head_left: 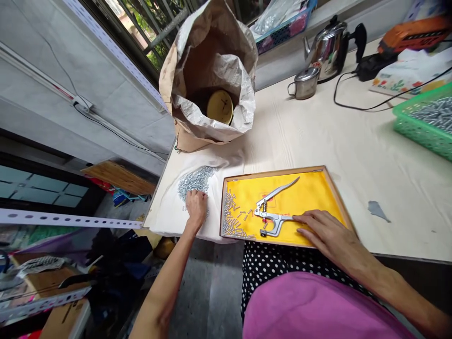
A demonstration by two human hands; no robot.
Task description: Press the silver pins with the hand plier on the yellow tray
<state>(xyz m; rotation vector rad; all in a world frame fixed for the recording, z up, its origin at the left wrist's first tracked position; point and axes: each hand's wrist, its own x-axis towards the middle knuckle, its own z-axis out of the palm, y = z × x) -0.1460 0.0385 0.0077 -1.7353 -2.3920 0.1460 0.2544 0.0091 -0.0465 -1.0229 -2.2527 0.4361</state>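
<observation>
indoors, a left hand [197,206] bends its fingers over a heap of metal pieces [196,181] on white cloth [168,217] atop the bench [353,155] (whether they pinch any, one cannot tell); the right hand [326,231], fingers partly spread, touches the handle of metal pliers [278,217] lying in a yellow-bottomed tray [310,193], its grip unclear.

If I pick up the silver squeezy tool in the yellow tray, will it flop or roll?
The silver tool probably feels stiff and heavyish, since it looks like metal. Its handles might squeeze together, as they stand apart. It likely won't roll, with its wide, forked shape.
</observation>
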